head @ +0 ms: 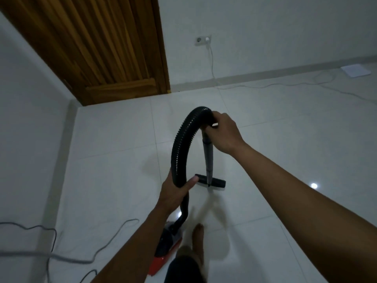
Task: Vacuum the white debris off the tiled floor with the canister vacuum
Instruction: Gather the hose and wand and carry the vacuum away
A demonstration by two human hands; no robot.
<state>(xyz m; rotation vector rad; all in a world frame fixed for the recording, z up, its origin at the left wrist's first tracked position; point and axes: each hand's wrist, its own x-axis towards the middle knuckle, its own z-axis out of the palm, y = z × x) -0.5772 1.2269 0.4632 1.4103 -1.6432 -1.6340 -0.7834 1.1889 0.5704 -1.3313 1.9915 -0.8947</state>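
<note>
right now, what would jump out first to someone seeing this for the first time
The black ribbed hose arching up mid-view draws the eye first, the right hand gripping its top end and the left hand holding it lower down. Next come the brown wooden door at upper left and the red canister on the tiled floor near the bottom edge.
</note>
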